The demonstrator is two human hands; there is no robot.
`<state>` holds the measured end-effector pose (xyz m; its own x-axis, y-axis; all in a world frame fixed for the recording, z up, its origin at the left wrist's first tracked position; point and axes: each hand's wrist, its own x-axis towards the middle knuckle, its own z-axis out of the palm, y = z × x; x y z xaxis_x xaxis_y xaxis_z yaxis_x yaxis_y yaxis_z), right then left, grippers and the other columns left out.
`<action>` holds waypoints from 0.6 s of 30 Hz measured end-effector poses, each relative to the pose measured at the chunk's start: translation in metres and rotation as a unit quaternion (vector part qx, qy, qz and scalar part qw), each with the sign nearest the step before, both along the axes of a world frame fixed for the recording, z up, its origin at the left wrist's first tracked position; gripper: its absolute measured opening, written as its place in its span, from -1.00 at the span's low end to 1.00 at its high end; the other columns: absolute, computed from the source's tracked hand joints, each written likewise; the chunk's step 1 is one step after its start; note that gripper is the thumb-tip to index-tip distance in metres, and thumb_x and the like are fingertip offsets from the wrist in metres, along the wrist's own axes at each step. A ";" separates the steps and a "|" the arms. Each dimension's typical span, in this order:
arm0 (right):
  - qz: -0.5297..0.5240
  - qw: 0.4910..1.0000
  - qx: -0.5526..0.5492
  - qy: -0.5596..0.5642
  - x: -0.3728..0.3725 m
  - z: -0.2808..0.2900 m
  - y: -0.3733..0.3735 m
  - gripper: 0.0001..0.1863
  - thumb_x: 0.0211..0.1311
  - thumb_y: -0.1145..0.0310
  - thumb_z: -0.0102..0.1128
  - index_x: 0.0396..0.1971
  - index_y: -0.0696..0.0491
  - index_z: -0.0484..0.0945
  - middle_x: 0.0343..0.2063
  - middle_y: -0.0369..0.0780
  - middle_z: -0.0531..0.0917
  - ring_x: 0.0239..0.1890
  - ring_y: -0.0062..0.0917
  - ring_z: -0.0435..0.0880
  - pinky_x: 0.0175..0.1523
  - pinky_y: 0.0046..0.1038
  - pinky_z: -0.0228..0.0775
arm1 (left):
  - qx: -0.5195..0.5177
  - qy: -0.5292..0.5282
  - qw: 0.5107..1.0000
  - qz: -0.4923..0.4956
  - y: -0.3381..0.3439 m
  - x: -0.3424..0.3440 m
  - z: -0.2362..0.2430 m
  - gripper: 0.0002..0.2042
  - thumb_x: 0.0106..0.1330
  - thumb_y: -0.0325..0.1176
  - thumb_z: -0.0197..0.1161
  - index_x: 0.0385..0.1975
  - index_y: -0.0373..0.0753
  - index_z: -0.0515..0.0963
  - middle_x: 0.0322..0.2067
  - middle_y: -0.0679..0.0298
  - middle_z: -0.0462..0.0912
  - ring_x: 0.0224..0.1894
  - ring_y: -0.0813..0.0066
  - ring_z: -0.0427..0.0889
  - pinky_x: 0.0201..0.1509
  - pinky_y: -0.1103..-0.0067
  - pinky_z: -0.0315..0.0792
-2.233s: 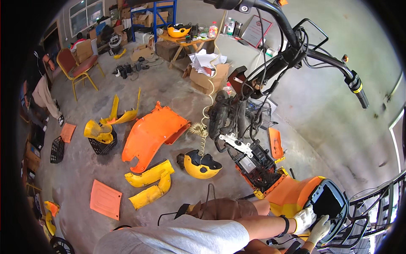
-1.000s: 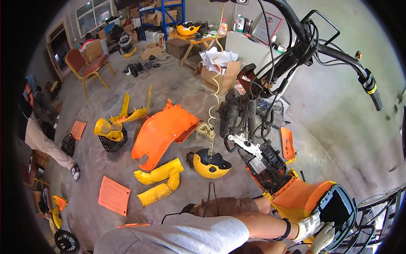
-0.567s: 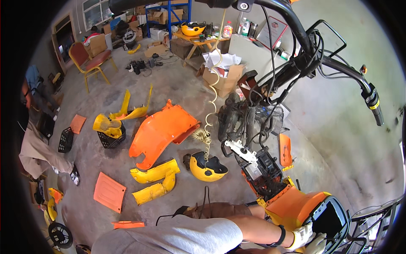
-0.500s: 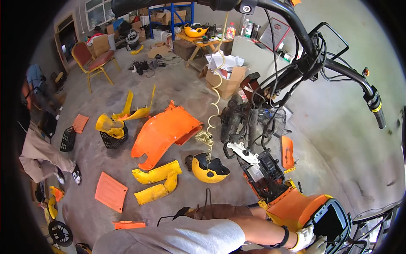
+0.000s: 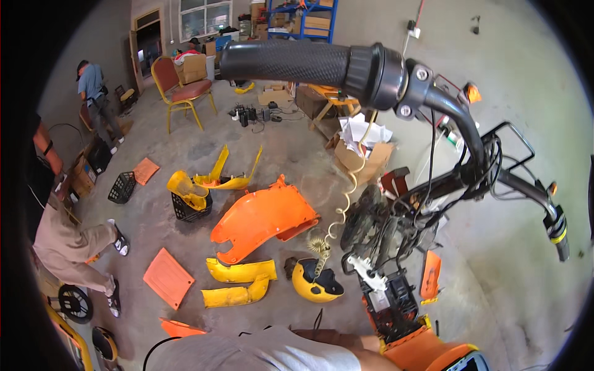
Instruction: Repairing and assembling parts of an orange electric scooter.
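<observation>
Scooter body panel [image 5: 427, 352], orange, sits by your forearm [image 5: 346, 340]; your hands are out of view, so their grip can't be told.

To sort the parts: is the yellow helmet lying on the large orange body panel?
No, the yellow helmet lies on the bare floor, apart from the large orange body panel.

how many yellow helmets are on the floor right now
1. The yellow helmet lies on the concrete floor beside the stripped scooter, just right of two yellow body panels. Others may be hidden behind clutter.
</observation>
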<state>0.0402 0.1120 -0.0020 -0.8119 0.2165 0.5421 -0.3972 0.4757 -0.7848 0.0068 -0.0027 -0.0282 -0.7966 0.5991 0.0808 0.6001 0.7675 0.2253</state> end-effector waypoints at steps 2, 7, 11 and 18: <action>0.043 0.997 0.054 -0.027 -0.002 0.003 -0.024 -0.59 0.68 0.21 -0.03 -0.23 0.16 0.72 -0.31 -0.15 0.80 -0.34 -0.21 0.74 -0.22 -0.26 0.60 | -0.018 -0.021 0.999 -0.018 0.005 -0.007 -0.008 -0.18 0.03 0.19 0.38 0.26 -0.23 0.47 -0.02 -0.01 0.80 0.01 -0.12 0.80 0.17 0.05 0.53; 0.096 0.992 0.060 -0.062 -0.008 0.007 -0.058 -0.58 0.67 0.19 -0.02 -0.22 0.16 0.73 -0.32 -0.14 0.80 -0.36 -0.21 0.74 -0.24 -0.26 0.58 | 0.006 -0.024 0.999 -0.034 0.004 -0.021 -0.003 -0.27 0.01 0.23 0.40 0.11 -0.16 0.58 -0.12 0.04 0.82 -0.08 -0.04 0.82 0.02 0.12 0.57; 0.119 0.989 0.038 -0.078 -0.006 -0.002 -0.062 -0.58 0.67 0.18 -0.02 -0.22 0.15 0.73 -0.33 -0.13 0.80 -0.38 -0.22 0.73 -0.27 -0.26 0.57 | 0.005 -0.022 0.999 -0.033 0.001 -0.021 0.002 -0.34 0.00 0.27 0.43 -0.01 -0.11 0.67 -0.20 0.08 0.83 -0.15 0.02 0.83 -0.10 0.18 0.61; 0.147 0.982 0.018 -0.116 -0.010 -0.020 -0.060 -0.58 0.67 0.16 -0.02 -0.21 0.15 0.74 -0.35 -0.11 0.80 -0.42 -0.22 0.72 -0.31 -0.26 0.55 | 0.022 -0.006 1.000 -0.013 -0.005 -0.016 0.013 -0.36 -0.02 0.37 0.45 -0.15 -0.05 0.76 -0.31 0.16 0.84 -0.27 0.08 0.84 -0.25 0.24 0.64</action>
<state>0.0306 0.0521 -0.0218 -0.9390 -0.0626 0.3381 -0.3343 0.3964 -0.8550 -0.0087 -0.0082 -0.0155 -0.7816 0.6160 0.0979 0.6171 0.7407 0.2656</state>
